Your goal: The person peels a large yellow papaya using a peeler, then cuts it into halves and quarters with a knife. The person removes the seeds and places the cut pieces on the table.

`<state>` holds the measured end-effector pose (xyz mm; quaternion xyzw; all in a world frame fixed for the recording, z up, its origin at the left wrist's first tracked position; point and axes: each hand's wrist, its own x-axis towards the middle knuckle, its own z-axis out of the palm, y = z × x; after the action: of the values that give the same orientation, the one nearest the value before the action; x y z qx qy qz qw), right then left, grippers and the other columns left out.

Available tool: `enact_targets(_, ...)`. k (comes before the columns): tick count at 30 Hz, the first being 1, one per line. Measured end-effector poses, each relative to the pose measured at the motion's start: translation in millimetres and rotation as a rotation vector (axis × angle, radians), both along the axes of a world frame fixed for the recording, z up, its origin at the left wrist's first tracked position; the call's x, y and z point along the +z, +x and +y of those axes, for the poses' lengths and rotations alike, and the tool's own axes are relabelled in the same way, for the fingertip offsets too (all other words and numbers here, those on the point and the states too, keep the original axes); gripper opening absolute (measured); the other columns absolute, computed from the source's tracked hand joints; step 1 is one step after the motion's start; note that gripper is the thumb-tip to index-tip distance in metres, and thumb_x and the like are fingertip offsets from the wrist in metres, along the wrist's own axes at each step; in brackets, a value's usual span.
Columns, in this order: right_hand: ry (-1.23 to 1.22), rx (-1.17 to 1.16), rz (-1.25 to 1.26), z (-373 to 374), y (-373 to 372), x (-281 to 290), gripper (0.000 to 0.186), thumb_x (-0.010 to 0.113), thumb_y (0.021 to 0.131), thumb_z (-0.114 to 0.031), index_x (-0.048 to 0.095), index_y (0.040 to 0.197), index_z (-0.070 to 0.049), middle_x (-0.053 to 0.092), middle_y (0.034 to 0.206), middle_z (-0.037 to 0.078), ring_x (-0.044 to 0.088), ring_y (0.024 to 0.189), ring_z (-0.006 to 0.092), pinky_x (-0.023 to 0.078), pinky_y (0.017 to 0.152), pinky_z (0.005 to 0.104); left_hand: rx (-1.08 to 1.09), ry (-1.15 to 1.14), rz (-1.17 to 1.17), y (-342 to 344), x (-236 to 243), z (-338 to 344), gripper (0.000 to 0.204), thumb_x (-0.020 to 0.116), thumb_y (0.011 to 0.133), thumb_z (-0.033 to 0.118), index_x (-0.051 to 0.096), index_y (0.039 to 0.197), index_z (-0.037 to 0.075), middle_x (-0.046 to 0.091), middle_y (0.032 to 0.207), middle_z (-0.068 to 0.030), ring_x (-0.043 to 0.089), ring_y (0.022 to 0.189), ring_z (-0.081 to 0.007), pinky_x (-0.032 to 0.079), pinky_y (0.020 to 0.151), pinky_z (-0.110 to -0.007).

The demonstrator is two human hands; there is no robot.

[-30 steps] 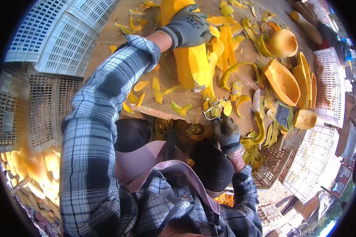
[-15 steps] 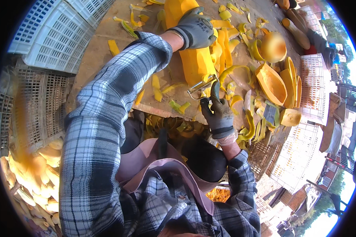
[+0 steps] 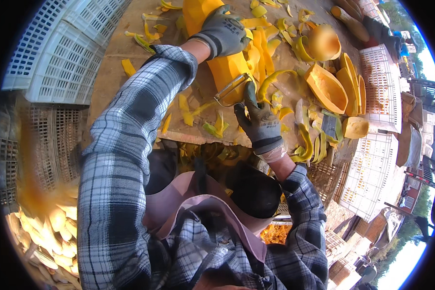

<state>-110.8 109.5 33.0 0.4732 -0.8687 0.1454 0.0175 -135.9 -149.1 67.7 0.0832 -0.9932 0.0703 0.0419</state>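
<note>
So there's a big peeled-looking orange squash (image 3: 225, 68) lying lengthwise on a wooden surface (image 3: 105, 83), pointing away from the person, with its near end not far from the surface's front edge. The left hand (image 3: 222, 33), in a grey glove, is laid over the top of it, fingers curled round its right side, so that grip is clamped on the squash.

The right hand (image 3: 263, 124), also gloved, has its grip on a metal peeler (image 3: 231, 88), pinched at the end between the thumb and the upper fingers. The blade lies slantwise across the near end of the squash; can't tell from this angle whether it's actually touching the skin.

Right beside the squash there's a bunch of long yellow peel strips (image 3: 262, 52), and a curved green-yellow peel (image 3: 275, 76) sits just past the right hand's fingertips. Further right are a scooped-out squash half (image 3: 326, 90) and a round hollow piece (image 3: 324, 42).

Off to the left of the surface are white plastic crates (image 3: 58, 82), with darker crates (image 3: 58, 140) nearer the person and a heap of pale squashes (image 3: 48, 234) below those. More white crates (image 3: 369, 169) stand on the right. The person's wearing a plaid shirt (image 3: 113, 208) and a pinkish apron (image 3: 249, 217).
</note>
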Motion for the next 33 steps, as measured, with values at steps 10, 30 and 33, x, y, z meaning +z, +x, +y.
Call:
enact_targets(10,-0.114,-0.144,-0.523,76,5,-2,0.065,0.068,0.093,-0.026,0.042,0.15,-0.008,0.067,0.088,0.022,0.066,0.07,0.0379,0.053,0.066,0.0451,0.017,-0.036,0.068,0,-4,-5,0.036,0.047,0.1,0.041,0.071,0.12,0.024,0.066,0.132,0.0005,0.05,0.135,-0.0175,0.02,0.122,-0.046)
enact_targets(30,-0.009,-0.228,-0.649,84,12,-4,0.05,0.064,0.096,-0.036,0.056,0.137,-0.009,0.069,0.08,0.021,0.067,0.069,0.0376,0.05,0.063,0.0461,0.031,-0.079,0.094,4,-12,-12,0.035,0.046,0.101,0.041,0.073,0.118,0.026,0.065,0.135,0.0036,0.048,0.137,-0.0157,0.019,0.123,-0.046)
enact_targets(33,-0.105,-0.418,-0.954,80,12,30,0.042,0.065,0.097,-0.039,0.068,0.119,-0.004,0.068,0.077,0.015,0.065,0.068,0.0248,0.05,0.065,0.0381,-0.001,-0.06,0.102,6,-12,-11,0.034,0.047,0.1,0.041,0.073,0.118,0.026,0.065,0.136,0.0035,0.047,0.138,-0.016,0.019,0.122,-0.046)
